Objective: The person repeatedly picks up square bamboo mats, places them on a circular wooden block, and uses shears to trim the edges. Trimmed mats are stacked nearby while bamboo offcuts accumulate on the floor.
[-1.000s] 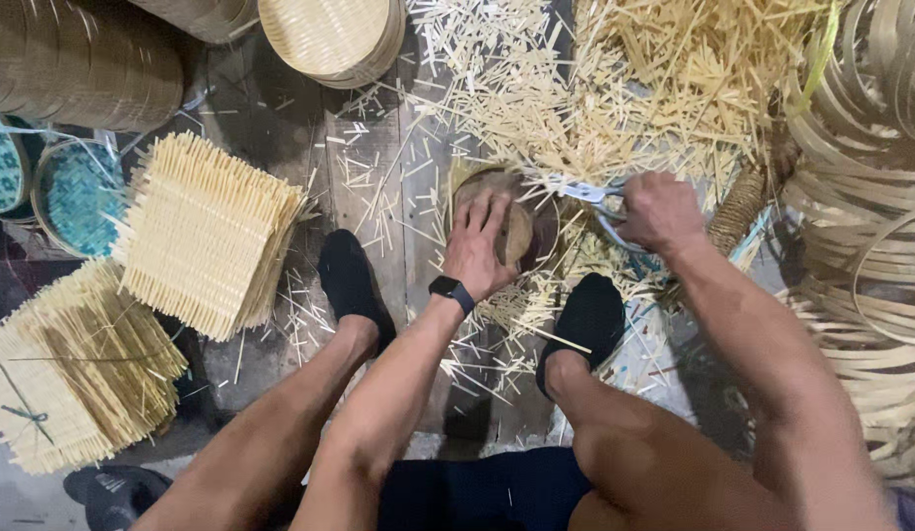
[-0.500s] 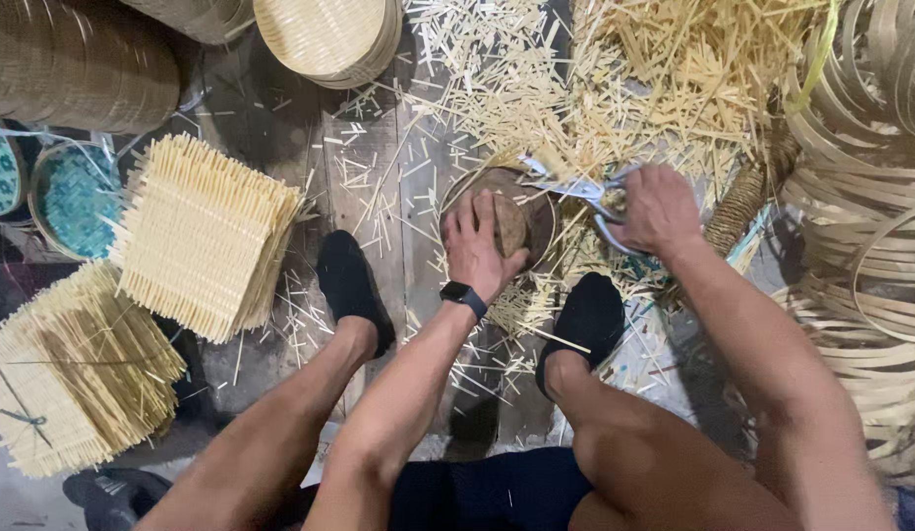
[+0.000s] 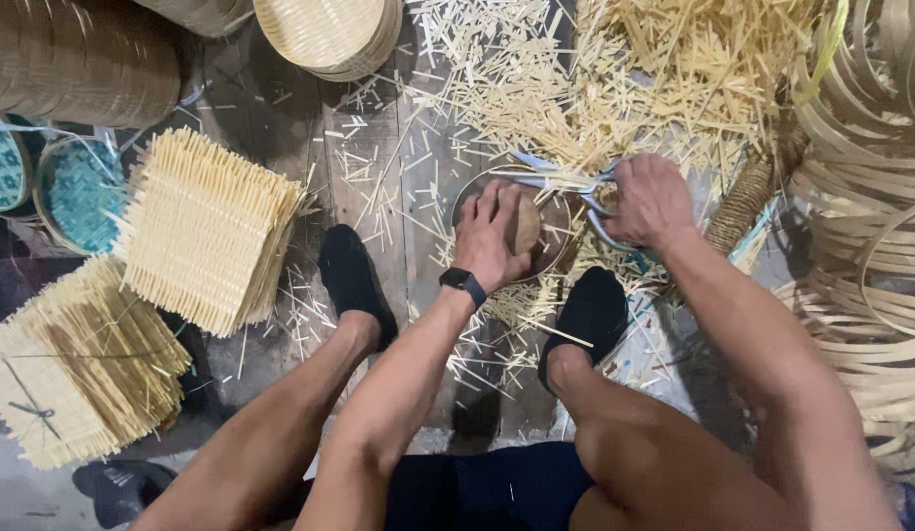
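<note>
While shears trim a woven disc

Left hand (image 3: 492,236) presses flat, fingers spread, on the round woven piece (image 3: 536,231); right hand (image 3: 651,202) grips the shears (image 3: 560,182).

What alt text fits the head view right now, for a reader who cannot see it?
A seated person's left hand presses on a round woven disc between their feet, while the right hand works large scissors at its edge. Bamboo trimmings litter the floor ahead; stacked square woven mats lie to the left.
</note>
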